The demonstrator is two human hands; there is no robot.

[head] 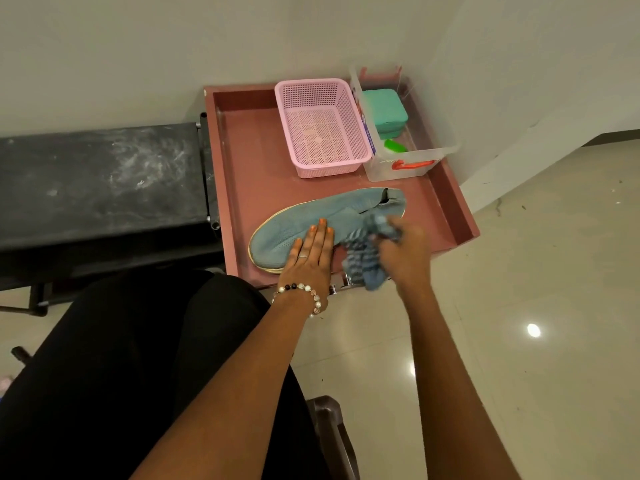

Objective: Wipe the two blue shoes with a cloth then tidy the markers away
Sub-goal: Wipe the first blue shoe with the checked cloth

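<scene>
- Your left hand (309, 252) lay flat on the blue shoe (325, 225), fingers straight and together, pressing the toe half down; nothing gripped.
- Your right hand (405, 251) was curled round a bunched blue striped cloth (363, 258), holding it against the shoe's near side by the opening; hand blurred, exact finger placement unclear.
- Shoe lay on its side across the front of the reddish tray (242, 174), toe to the left, heel to the right, pale sole edge showing along its rim.
- Only one blue shoe was in view.
- Cloth hung down over the tray's front edge.
- Pink mesh basket (322, 126) stood at the tray's back, just beside a clear plastic box (415, 157) with a red latch.
- Clear box held a teal case (382, 109) and a green item (393, 145), too small to identify.
- Beaded bracelet (304, 292) sat on your left wrist, a ring on one finger.
- Dark bench (100, 181) stood just left of the tray.
</scene>
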